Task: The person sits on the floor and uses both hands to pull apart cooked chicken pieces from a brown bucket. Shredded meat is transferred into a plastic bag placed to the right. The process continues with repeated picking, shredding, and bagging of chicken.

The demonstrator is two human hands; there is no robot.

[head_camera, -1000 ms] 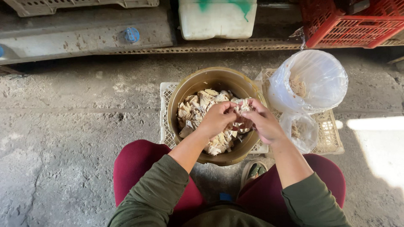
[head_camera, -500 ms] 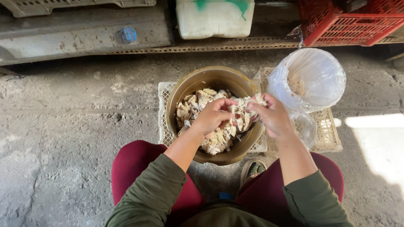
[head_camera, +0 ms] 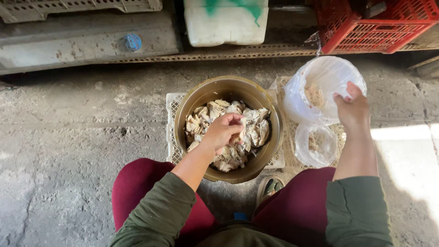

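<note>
The right hand (head_camera: pixel 351 109) has been moved out of the metal bowl (head_camera: pixel 228 91) and is now placed at the rim of the large clear plastic bag (head_camera: pixel 322 80), which is pinched by its fingers. The left hand (head_camera: pixel 224 131) is kept in the bowl, closed around pale meat pieces (head_camera: pixel 256 130). A smaller bag (head_camera: pixel 315 144) is seen just below, on white crates (head_camera: pixel 173 132).

The right hand (head_camera: pixel 352 107) is leaving the bowl (head_camera: pixel 228 89) at centre frame and reaching right to the rim of the large plastic bag (head_camera: pixel 324 77); the left hand (head_camera: pixel 224 130) is gripping pieces alone.
</note>
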